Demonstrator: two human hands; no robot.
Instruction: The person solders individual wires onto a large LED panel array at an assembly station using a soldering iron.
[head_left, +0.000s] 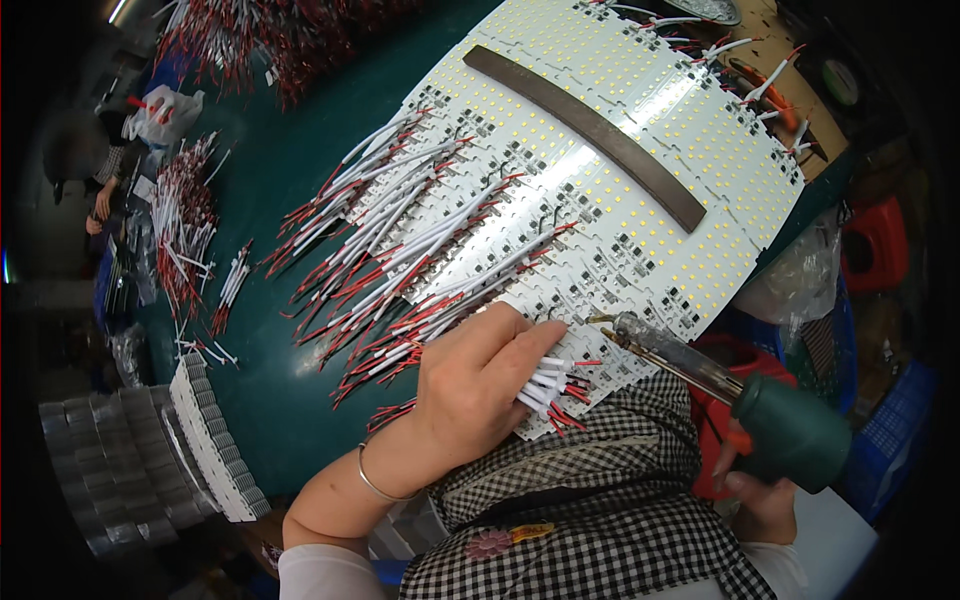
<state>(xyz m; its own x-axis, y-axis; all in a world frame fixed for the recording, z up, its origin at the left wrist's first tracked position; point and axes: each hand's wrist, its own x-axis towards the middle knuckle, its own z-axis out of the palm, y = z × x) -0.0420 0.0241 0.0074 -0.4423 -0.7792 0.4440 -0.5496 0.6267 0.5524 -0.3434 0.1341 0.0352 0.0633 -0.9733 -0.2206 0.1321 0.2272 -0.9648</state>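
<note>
My left hand is closed round a bundle of short white-sleeved wires with red ends. Its thumb and finger reach to the lower edge of the white LED circuit boards, which are dotted with small yellow LEDs. In my right hand is a green soldering gun, gripped by its handle, which partly hides the fingers. The gun's metal tip points left, close to the boards' edge beside my left fingertips. Whether the tip touches the board I cannot tell. Rows of white-and-red wires lie along the boards' left side.
Across the boards lies a dark flat bar. Stacked boards stand at the lower left of the green table. Wire piles lie at left and far back. Another person's hand shows at far left; a red stool stands right.
</note>
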